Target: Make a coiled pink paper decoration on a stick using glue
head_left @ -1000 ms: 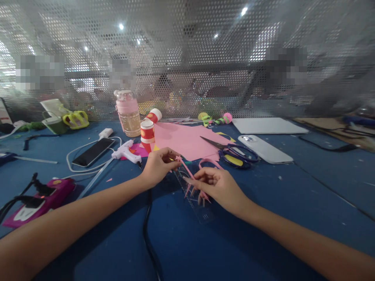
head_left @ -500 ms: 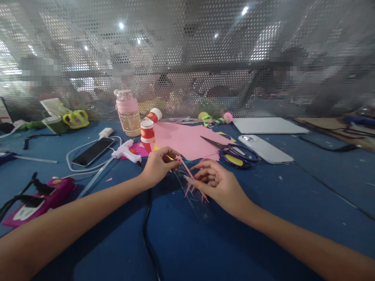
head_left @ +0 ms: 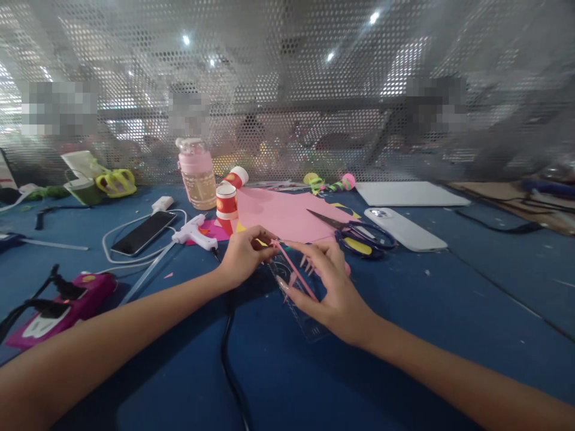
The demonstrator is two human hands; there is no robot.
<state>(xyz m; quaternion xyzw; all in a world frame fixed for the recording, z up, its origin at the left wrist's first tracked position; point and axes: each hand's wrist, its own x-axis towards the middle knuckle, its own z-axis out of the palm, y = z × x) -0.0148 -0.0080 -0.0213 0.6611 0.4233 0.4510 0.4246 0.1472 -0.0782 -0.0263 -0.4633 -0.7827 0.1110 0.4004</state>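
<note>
Right now, pink paper strip (head_left: 294, 270), thin w/ fringe cuts along one edge, held taut just above a clear plastic ruler (head_left: 300, 299) lying flat on blue table (head_left: 449, 311), near front-centre. Pinched at far end by left hand (head_left: 245, 254), thumb and forefinger closed on the tip. Near end lying across right hand (head_left: 330, 287), fingers half-spread and loosely curled, strip passing between them; firm grip or mere support, can't tell.

Risks, as judged: strip v. thin and already cut partway, so too much pull btwn hands could tear it at a fringe slit. Loose right-hand hold could let it slip and curl. Ruler unheld, could slide if bumped.

Just beyond hands: pink paper sheet (head_left: 287, 215) flat on table, scissors (head_left: 354, 236) resting on its right edge, blades open, pointing left toward sheet; a careless reach could snag a finger. White phone (head_left: 406, 228) beside scissors, white tablet (head_left: 411, 193) behind.

Left side: white glue gun (head_left: 194, 233), tip toward hands, cord (head_left: 227, 359) running under left forearm; elbow drag could yank it, hot nozzle poss. Red-white glue tubes (head_left: 227, 206), pink bottle (head_left: 196, 175), black phone (head_left: 144, 232) on cable, magenta power strip (head_left: 67, 302) at far left.
</note>
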